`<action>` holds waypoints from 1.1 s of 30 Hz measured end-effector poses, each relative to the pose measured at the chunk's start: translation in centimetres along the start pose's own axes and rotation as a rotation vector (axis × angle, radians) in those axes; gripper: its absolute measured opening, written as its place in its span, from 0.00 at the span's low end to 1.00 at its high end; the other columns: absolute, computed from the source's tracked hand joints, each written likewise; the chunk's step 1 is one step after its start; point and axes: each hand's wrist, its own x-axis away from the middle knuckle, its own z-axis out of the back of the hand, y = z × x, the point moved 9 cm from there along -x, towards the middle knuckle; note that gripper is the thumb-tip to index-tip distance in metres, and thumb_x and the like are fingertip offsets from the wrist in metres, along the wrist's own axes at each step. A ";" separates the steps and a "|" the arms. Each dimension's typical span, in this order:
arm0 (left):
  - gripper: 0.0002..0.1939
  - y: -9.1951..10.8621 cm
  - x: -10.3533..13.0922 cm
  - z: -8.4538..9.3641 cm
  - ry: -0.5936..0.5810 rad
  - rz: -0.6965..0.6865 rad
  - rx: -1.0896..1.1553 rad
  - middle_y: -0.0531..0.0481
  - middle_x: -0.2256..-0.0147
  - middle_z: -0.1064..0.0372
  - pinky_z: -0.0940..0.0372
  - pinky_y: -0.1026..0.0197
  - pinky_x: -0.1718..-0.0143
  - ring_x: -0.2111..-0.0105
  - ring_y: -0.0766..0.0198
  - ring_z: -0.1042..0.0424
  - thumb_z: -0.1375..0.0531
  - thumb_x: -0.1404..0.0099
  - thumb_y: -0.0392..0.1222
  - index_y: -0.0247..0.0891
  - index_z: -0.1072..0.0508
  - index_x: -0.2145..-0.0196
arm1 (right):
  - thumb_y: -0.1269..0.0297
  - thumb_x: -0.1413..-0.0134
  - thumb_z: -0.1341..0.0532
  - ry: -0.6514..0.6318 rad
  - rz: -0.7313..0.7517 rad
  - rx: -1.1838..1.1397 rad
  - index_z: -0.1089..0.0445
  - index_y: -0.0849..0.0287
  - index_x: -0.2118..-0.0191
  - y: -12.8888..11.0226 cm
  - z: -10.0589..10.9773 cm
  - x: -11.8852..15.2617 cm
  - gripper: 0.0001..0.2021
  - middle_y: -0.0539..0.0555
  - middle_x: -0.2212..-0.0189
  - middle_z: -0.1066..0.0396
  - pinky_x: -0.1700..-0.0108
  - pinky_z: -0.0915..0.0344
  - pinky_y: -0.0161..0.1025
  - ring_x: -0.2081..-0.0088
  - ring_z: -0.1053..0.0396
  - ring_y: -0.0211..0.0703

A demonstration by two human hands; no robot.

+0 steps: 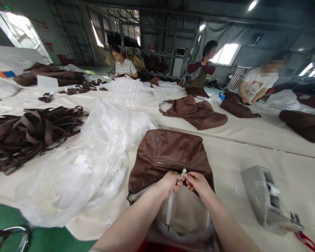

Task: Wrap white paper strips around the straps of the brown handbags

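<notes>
A brown handbag [173, 147] lies flat on the table before me, its zipped pocket facing up and its handle, wrapped in pale film [183, 238], curving toward me. Over the bag's near edge, just below the zipper [170, 164], my two hands meet. My left hand [170, 180] is closed round a thin white strip [169, 206], whose tail hangs down toward the handle. With thumb and forefinger, my right hand [195, 180] pinches the upper end of the same strip. What lies under the fingers is hidden.
Crumpled clear plastic bags [76, 178] spread at left beside a heap of brown straps [31, 129]. A grey tape dispenser [267, 199] stands at right, near red-handled snips [307, 241]. Another brown bag [196, 110] lies beyond. Several people work across the table.
</notes>
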 end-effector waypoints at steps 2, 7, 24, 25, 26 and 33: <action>0.09 -0.7 0.3 -1.3 -0.169 0.099 0.112 0.62 0.85 0.56 0.62 0.69 0.85 0.88 0.75 0.61 0.48 0.41 0.44 0.37 0.39 0.75 | 0.45 0.56 0.37 -0.013 -0.015 -0.021 0.31 0.61 0.77 -0.1 -0.1 -0.1 0.21 0.47 0.82 0.36 0.80 0.48 0.29 0.81 0.40 0.31; 0.07 -1.4 0.5 -4.1 -0.418 0.204 0.339 0.59 0.85 0.50 0.61 0.71 0.86 0.89 0.76 0.58 0.49 0.41 0.40 0.35 0.36 0.74 | 0.45 0.57 0.36 -0.093 -0.049 -0.107 0.28 0.62 0.71 -0.3 -1.2 0.0 0.21 0.47 0.83 0.35 0.80 0.48 0.29 0.80 0.39 0.32; 0.14 7.2 12.6 17.2 0.879 -0.737 -0.733 0.45 0.54 0.32 0.40 0.55 0.46 0.52 0.60 0.33 0.51 0.34 0.43 0.37 0.28 0.61 | 0.44 0.59 0.38 0.370 -0.078 0.076 0.30 0.59 0.57 1.5 12.4 0.6 0.27 0.61 0.61 0.25 0.59 0.31 0.46 0.58 0.28 0.56; 0.13 6.4 11.8 17.5 0.892 -0.733 -0.745 0.44 0.52 0.34 0.41 0.55 0.45 0.51 0.60 0.34 0.50 0.35 0.43 0.36 0.28 0.60 | 0.45 0.57 0.38 0.279 -0.088 -0.037 0.30 0.59 0.57 1.1 10.6 0.5 0.25 0.61 0.61 0.25 0.60 0.30 0.45 0.58 0.27 0.54; 0.13 5.8 11.1 17.7 0.901 -0.731 -0.756 0.43 0.51 0.36 0.41 0.55 0.44 0.50 0.60 0.34 0.49 0.35 0.42 0.36 0.29 0.60 | 0.46 0.56 0.39 0.196 -0.096 -0.127 0.29 0.59 0.58 0.3 8.7 0.7 0.24 0.62 0.61 0.25 0.61 0.30 0.45 0.59 0.26 0.54; 0.16 5.0 9.8 19.5 0.914 -0.592 -0.612 0.43 0.56 0.30 0.40 0.54 0.46 0.53 0.59 0.32 0.53 0.34 0.41 0.34 0.27 0.63 | 0.53 0.49 0.41 -0.326 0.275 0.157 0.26 0.56 0.58 -12.7 -3.5 11.2 0.16 0.55 0.60 0.24 0.54 0.33 0.43 0.55 0.29 0.53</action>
